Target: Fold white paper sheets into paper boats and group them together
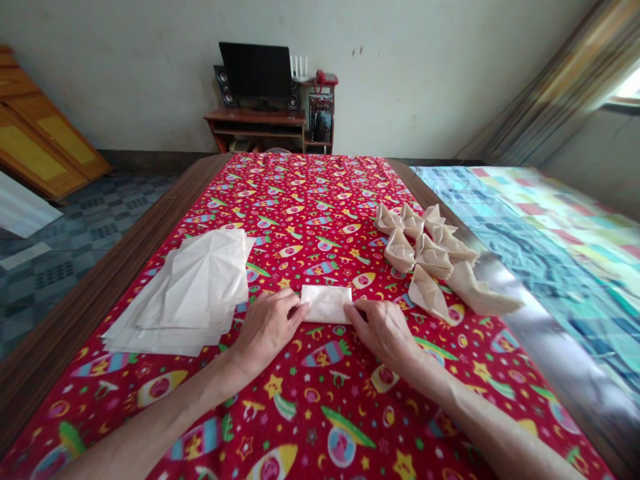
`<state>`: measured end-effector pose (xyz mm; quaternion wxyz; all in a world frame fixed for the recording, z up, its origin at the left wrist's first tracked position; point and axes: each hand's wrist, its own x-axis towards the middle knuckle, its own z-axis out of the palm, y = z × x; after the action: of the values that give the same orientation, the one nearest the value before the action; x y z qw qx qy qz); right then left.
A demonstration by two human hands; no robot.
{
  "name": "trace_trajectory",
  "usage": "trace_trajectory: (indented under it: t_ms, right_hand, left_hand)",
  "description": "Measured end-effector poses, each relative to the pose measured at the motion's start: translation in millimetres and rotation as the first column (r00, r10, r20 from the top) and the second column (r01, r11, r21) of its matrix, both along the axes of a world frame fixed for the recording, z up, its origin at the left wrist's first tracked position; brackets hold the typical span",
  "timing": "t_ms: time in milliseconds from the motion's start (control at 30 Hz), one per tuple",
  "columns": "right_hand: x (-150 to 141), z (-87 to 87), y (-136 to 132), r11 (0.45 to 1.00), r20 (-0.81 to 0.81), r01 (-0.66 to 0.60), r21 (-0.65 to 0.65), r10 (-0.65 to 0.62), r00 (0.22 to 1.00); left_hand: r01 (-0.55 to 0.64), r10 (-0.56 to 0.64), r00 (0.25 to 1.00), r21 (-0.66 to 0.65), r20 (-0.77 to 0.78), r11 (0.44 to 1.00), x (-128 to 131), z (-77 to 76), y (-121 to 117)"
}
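Across a dark brown wooden table (135,227) lies a bright red cloth (320,380) printed with rockets, stars and moons. Beyond its far end, against a pale wall (400,73), a reddish-brown wooden desk (260,117) bears a black flat monitor (256,72) with black speakers; a red telephone (325,79) sits just to the right. An orange and yellow wooden cabinet (43,130) stands at far left on a grey-blue tiled floor (130,198). On the right are a blue and multicoloured patchwork cloth (545,233) and a striped brownish curtain (550,87).

The small white folded paper rectangle (327,304) lies on the red cloth, centred between the hands. It is flat, wider than deep, with straight edges and a slightly uneven upper face. The left hand (270,323) pinches its left end between thumb and forefinger, the other fingers curled together. The right hand (385,327) pinches the right end likewise, its remaining fingers bent inward.

Near the left hand is an overlapping stack of white creased paper sheets (205,283). Beyond the right hand sits a cluster of cream-coloured, pointed folded paper pieces (433,257), some touching.
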<state>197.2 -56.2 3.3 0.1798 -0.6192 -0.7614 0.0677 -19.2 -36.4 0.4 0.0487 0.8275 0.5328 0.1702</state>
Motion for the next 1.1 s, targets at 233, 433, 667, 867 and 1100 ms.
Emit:
trace_trajectory:
  t_ms: [233,433,667,867,1100]
  right_hand:
    - [-1,-6.2,-1,0.989,0.114,-0.027,0.144,0.01,0.993]
    - [-3,-5.2,-1,0.992,0.161,-0.017,0.128,-0.003,0.987]
    - [-3,-5.7,-1,0.994,0.156,-0.013,0.105,-0.003,0.988]
    - [-4,-6.8,-1,0.989,0.171,-0.012,0.15,-0.014,0.985]
    - [-5,-4.2,-2,0.993,0.163,0.021,0.114,-0.039,0.986]
  left_hand:
    - [-0.018,0.018,1.0,0.03,0.007,0.999,-1,-2.7,4]
    - [-0.057,0.047,0.995,0.109,0.09,0.992,0,-4.3,4]
    - [0.425,-0.416,0.904,0.112,-0.096,0.898,13,6.6,-12]
    - [0.468,-0.463,0.877,0.012,-0.131,0.883,17,-3.5,-19]
    - [0.46,-0.453,0.881,0.024,-0.137,0.888,17,-5.2,-20]
